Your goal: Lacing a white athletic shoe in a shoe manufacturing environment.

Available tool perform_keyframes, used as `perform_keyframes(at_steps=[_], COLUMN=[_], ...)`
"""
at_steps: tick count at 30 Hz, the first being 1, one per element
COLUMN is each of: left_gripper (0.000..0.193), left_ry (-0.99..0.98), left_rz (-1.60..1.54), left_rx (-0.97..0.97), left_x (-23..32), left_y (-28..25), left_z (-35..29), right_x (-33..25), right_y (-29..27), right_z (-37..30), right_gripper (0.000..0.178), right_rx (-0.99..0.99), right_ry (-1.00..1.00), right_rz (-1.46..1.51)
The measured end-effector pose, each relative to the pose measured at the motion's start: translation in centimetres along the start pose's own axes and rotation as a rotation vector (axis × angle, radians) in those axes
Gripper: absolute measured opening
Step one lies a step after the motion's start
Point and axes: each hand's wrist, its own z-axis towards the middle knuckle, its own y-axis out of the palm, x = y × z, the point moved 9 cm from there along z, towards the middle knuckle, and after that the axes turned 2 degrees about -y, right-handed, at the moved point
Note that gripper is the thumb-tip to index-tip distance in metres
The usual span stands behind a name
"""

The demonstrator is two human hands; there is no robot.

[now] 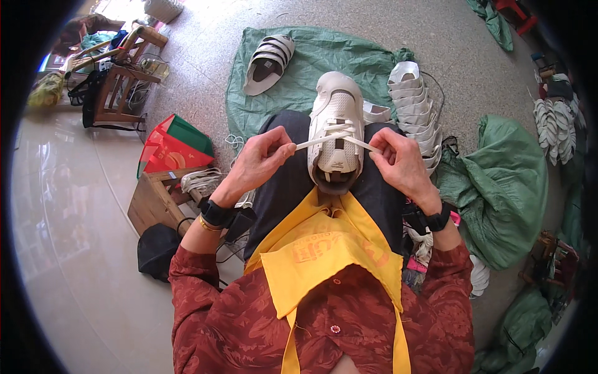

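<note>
A white sneaker (pixel 337 103) rests between my thighs, its toe pointing away from me and its opening toward my yellow apron (pixel 330 246). White shoelace (pixel 339 135) runs across its upper part, with one end drawn out to each side. My left hand (pixel 265 156) pinches the left lace end between thumb and fingers. On the other side my right hand (pixel 402 159) pinches the right lace end. Both ends look taut and cross over the shoe's tongue. The fingertips of both hands stay apart from the shoe itself.
A green woven sheet (pixel 349 47) on the floor bears a stack of white shoe uppers (pixel 268 62). Another row of nested uppers (pixel 414 106) stands by my right knee. To the right bulges a green sack (pixel 504 193). Left are a wooden stool (pixel 149 202) with laces and a red-green bag (pixel 174 146).
</note>
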Motion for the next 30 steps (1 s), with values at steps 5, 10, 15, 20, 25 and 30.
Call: perform_keyframes(at_steps=[5,10,15,20,25,30], left_gripper=[0.019,0.016,0.018,0.016,0.012,0.012], left_ry=[0.073,0.125,0.235,0.368,0.4,0.404], left_rz=[0.127,0.133,0.234,0.445,0.558,0.586], left_rx=[0.052,0.148,0.164,0.23,0.263,0.315], left_x=[0.5,1.3,2.9,4.3,4.3,5.7], left_y=[-0.4,-0.8,-0.7,-0.4,-0.4,-1.0], left_z=[0.5,0.3,0.1,-0.2,-0.6,-1.3], right_x=[-0.3,-0.5,-0.8,-1.2,-1.6,-1.6], right_y=[0.4,0.0,-0.5,-1.2,-1.8,-3.4], right_z=[-0.2,-0.3,-0.7,-1.6,-2.0,-2.6], right_gripper=[0.013,0.014,0.014,0.012,0.012,0.011], right_rx=[0.078,0.1,0.135,0.209,0.249,0.316], right_ry=[-0.081,-0.049,-0.071,-0.172,-0.194,-0.232], right_rz=[-0.073,-0.066,-0.087,-0.199,-0.289,-0.396])
